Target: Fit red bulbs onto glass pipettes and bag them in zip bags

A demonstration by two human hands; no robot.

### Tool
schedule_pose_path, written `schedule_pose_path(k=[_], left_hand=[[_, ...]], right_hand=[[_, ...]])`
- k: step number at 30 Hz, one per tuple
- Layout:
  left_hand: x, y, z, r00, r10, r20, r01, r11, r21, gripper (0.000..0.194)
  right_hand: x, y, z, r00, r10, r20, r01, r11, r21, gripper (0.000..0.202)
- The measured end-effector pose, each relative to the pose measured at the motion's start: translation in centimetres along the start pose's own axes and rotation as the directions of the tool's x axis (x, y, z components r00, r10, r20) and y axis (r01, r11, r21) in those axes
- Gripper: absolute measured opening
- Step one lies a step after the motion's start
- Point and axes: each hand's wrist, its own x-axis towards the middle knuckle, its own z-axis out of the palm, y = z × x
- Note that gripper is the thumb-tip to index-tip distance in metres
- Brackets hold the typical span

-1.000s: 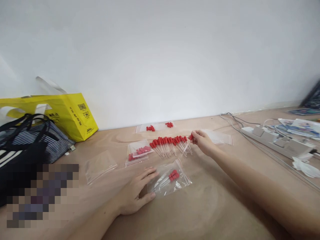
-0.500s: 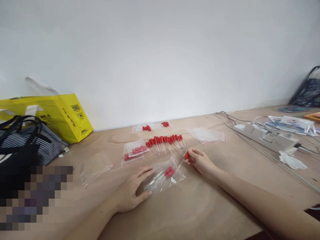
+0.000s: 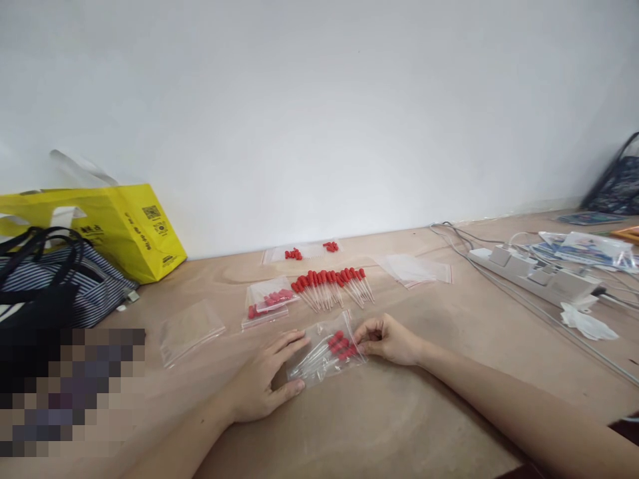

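Observation:
A clear zip bag (image 3: 308,372) lies flat on the table, with several red-bulbed droppers (image 3: 339,342) inside. My left hand (image 3: 262,382) rests at the bag's left side, thumb and fingers spread, touching its edge. At the bag's right end, the fingers of my right hand (image 3: 392,340) pinch the red bulb of a dropper (image 3: 352,350) at the opening; its tube reaches into the bag. Behind the bag lies a row of loose droppers (image 3: 332,286) with red bulbs and pale tubes. To their left are filled zip bags (image 3: 264,319).
A flat clear bag (image 3: 192,332) lies left; more bags (image 3: 414,269) lie back right. Red bulbs (image 3: 293,255) sit on a bag by the wall. A power strip (image 3: 534,276) with cables stands right; a yellow bag (image 3: 124,233) and a striped bag (image 3: 107,286) are left.
My right hand has moved left and slightly toward me, bringing the dropper from outside the bag's opening into the bag. My left hand stays in place.

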Motion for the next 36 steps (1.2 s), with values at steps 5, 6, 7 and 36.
schedule_pose_path(k=[5,6,7,36], left_hand=[[0.0,0.1,0.0,1.000,0.002,0.001,-0.002,1.000,-0.003,0.054],[0.0,0.1,0.0,1.000,0.004,-0.002,-0.004,1.000,-0.001,0.054],[0.0,0.0,0.0,1.000,0.007,-0.004,-0.007,1.000,0.002,0.054],[0.1,-0.8,0.5,0.994,-0.046,-0.096,0.047,0.999,0.007,0.062]], right_hand=[[0.6,0.1,0.6,0.999,-0.016,-0.046,0.015,1.000,-0.018,0.013],[0.6,0.1,0.7,0.998,-0.022,-0.057,0.019,0.999,-0.040,0.013],[0.6,0.0,0.7,0.997,-0.026,-0.067,0.022,0.998,-0.063,0.013],[0.6,-1.4,1.8,0.972,-0.154,-0.177,0.031,0.833,-0.553,0.020]])
